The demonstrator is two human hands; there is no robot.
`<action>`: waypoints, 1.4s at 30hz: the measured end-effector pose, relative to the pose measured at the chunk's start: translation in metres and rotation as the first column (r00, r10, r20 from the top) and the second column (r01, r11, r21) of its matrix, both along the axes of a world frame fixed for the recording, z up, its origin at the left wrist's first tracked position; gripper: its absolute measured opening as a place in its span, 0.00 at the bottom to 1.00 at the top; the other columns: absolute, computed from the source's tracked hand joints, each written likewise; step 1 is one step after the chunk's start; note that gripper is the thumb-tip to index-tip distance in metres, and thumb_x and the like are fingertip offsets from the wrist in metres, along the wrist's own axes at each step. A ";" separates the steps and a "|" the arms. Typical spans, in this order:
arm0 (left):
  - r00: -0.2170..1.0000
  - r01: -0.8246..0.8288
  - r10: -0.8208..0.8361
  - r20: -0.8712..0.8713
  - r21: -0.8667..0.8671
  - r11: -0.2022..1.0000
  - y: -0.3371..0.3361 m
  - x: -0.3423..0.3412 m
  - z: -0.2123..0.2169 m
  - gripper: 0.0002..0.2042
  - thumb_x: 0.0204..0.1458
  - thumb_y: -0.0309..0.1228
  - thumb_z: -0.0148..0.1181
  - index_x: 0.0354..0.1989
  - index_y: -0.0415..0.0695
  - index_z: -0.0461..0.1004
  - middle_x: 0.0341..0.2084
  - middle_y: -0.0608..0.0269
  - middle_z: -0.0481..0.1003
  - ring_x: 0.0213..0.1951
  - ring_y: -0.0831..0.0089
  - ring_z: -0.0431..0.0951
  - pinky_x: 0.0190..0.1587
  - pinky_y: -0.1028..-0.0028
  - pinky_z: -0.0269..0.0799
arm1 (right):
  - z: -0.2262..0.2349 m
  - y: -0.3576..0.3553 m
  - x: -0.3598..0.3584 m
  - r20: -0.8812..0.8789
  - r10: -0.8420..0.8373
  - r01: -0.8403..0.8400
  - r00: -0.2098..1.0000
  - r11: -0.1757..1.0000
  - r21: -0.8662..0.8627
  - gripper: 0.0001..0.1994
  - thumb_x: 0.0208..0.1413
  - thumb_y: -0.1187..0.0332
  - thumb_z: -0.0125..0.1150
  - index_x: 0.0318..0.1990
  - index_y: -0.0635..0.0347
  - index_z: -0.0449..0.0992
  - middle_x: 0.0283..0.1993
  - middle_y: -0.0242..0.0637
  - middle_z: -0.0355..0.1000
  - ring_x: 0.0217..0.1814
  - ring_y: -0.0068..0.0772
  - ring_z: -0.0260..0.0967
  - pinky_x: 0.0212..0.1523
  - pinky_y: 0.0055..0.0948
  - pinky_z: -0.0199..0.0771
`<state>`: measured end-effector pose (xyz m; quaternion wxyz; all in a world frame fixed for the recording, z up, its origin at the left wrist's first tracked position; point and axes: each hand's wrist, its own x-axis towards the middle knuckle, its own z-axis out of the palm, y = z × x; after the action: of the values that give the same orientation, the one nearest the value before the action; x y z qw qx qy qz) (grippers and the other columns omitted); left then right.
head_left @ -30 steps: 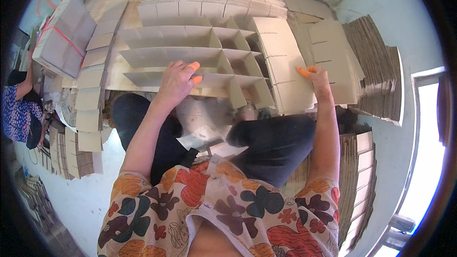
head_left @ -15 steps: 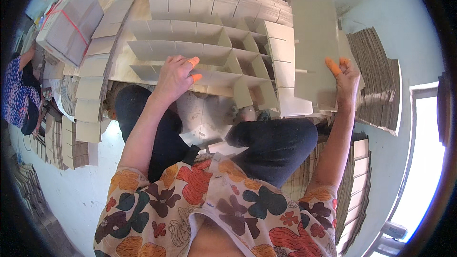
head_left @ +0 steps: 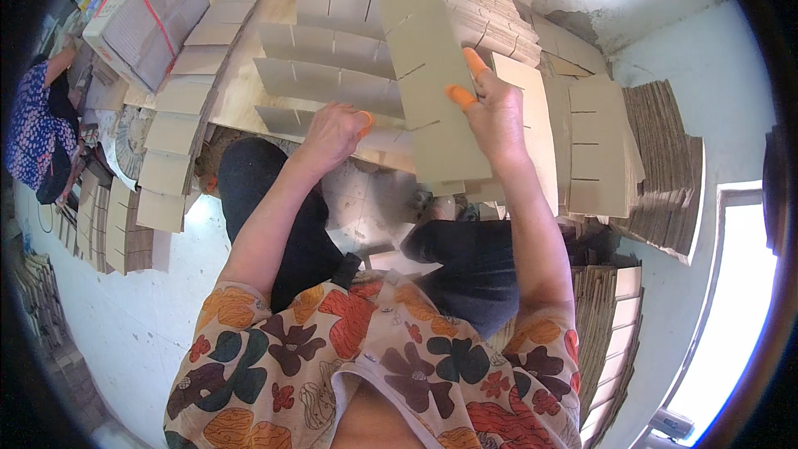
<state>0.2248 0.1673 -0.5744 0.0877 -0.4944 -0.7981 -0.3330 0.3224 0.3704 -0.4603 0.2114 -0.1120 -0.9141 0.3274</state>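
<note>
My right hand (head_left: 496, 112), with orange finger covers, grips a slotted cardboard strip (head_left: 428, 75) by its right edge. This strip stands tilted above the work table and hides part of the divider grid behind it. My left hand (head_left: 334, 140), also with orange on its fingers, is closed at the nearest upright cardboard divider (head_left: 287, 121). Beyond it, two more long dividers, the middle one (head_left: 324, 79) and the far one (head_left: 332, 46), stand roughly parallel on edge. Their right ends are out of sight behind the raised strip.
Stacked cardboard strips (head_left: 490, 12) lie behind the dividers. More piles stand at the right (head_left: 665, 158) and along the left (head_left: 170, 133). A taped carton (head_left: 150, 21) sits at the far left, near another person (head_left: 41, 120). My knees are under the table's front edge.
My right hand has moved left with the strip, bringing it over the divider grid and tilting it. The left hand stays at the nearest divider. The view has shifted slightly.
</note>
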 end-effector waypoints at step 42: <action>0.998 -0.064 0.064 0.018 -0.004 0.998 0.008 -0.009 -0.009 0.01 0.40 0.25 0.57 0.21 0.43 0.73 0.18 0.52 0.71 0.25 0.53 0.72 0.30 0.61 0.67 | -0.030 -0.023 -0.040 0.187 0.175 -0.227 0.967 0.923 0.311 0.07 0.48 0.73 0.58 0.30 0.69 0.73 0.27 0.56 0.70 0.32 0.57 0.70 0.34 0.46 0.70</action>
<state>0.2160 0.1755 -0.5838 0.0903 -0.4657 -0.8148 -0.3333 0.2820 0.3477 -0.4902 0.1205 -0.0056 -0.9762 0.1802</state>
